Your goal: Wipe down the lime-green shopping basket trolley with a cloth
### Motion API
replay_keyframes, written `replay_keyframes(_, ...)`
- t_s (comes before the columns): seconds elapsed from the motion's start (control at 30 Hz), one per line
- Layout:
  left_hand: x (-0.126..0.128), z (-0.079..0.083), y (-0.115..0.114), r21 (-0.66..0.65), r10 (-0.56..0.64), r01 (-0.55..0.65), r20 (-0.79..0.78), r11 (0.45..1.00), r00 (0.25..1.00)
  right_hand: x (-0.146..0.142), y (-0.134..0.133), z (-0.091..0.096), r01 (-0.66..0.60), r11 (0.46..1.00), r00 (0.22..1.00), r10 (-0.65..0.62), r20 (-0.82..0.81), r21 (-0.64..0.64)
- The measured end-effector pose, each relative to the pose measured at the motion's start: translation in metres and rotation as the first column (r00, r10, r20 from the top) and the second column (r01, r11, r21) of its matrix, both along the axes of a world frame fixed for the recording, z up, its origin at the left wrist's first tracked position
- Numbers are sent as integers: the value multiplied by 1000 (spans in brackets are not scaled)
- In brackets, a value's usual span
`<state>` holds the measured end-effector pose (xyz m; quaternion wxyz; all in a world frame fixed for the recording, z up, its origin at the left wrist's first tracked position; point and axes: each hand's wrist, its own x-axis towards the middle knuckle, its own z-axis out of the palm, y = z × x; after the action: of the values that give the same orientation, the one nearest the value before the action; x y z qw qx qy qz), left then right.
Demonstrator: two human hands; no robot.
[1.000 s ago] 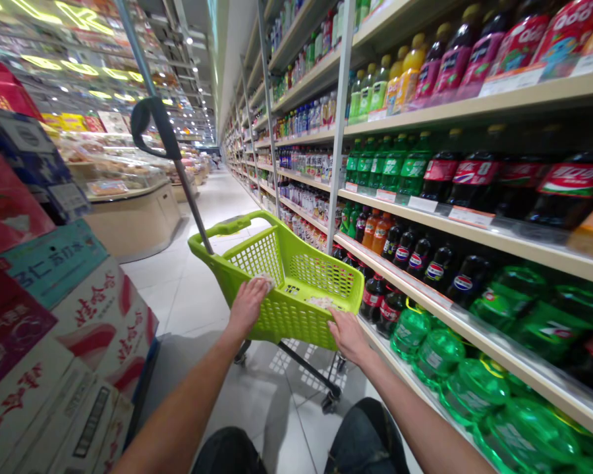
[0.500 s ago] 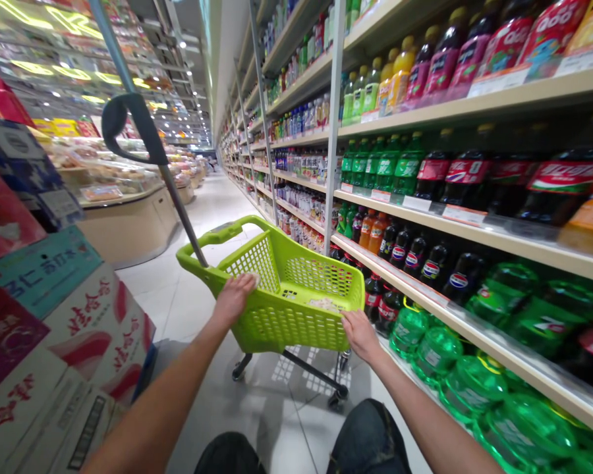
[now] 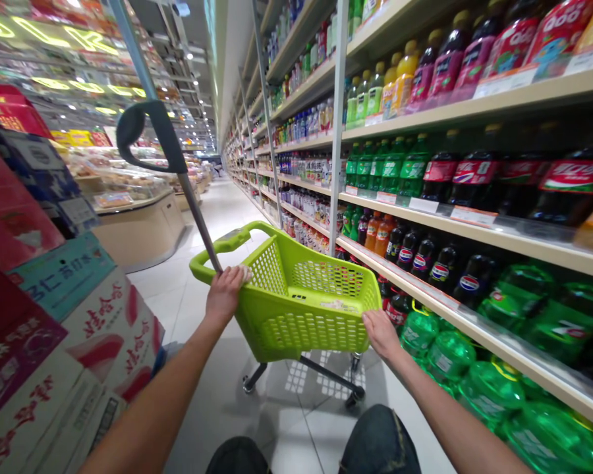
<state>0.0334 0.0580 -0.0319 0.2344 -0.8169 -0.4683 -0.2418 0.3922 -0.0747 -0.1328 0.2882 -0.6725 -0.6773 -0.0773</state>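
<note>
Both hands are on the lime-green rolling shopping basket point(image 3: 321, 329), which stands on the tiled floor point(image 3: 296, 421) just ahead of my knees, close beside the lower drinks shelf point(image 3: 425, 289). My left hand point(image 3: 223, 294) sits on the left rim with its fingers curled over the edge, right where the grey pull pole point(image 3: 197, 217) rises to its black grip point(image 3: 143, 131). My right hand point(image 3: 381, 332) clasps the near right corner, fingers folded over the rim. The basket's long axis runs away from me down the aisle, slanting a little left, so the left hand reaches farther along it and the right is nearer. Something pale lies inside by the right wall, and a pale scrap shows at my left fingertips; I cannot make out either. The basket hides most of its undercarriage, and stacked cartons point(image 3: 79, 342) crowd my left.
</note>
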Motion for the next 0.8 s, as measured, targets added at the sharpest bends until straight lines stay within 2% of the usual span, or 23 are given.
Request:
replay_keyframes(0.07,0,-8,-3,16,-44,44,-13,999,999,2,1,-1,52,999,999,-52,0,12)
replay_keyframes(0.17,14,-30,-17,-11,-269,269,-111,963,957,7,2,-3,76,996,997,-76,4,37)
replay_keyframes(0.23,14,-33,-21,7,-351,355,-127,935,928,12,0,-4,54,998,998,-54,9,34)
replay_keyframes(0.27,10,-30,-21,45,-344,350,-100,936,933,14,-1,-4,44,999,999,-45,10,30)
replay_keyframes(0.37,-12,-11,-15,200,-228,210,73,957,971,18,-3,-5,62,997,998,-63,12,39)
replay_keyframes(0.43,-22,-8,-13,226,-209,175,135,958,969,20,-3,-6,93,994,996,-94,11,60)
replay_keyframes(0.5,-24,-24,-19,198,-212,180,154,964,965,22,-2,-7,98,992,995,-99,16,77)
replay_keyframes(0.6,-18,-73,-38,121,-204,185,174,975,963,25,-1,-9,64,994,997,-67,36,89)
replay_keyframes(0.67,-14,-103,-50,46,-269,265,125,963,955,27,0,-9,48,995,998,-52,40,88)
replay_keyframes(0.7,-12,-110,-53,18,-304,304,102,953,947,28,0,-9,41,996,998,-44,37,85)
replay_keyframes(0.73,-10,-112,-55,9,-319,319,101,948,942,29,0,-9,33,996,999,-36,33,81)
replay_keyframes(0.8,-5,-95,-51,59,-294,288,174,956,940,29,1,-9,26,997,999,-27,22,79)
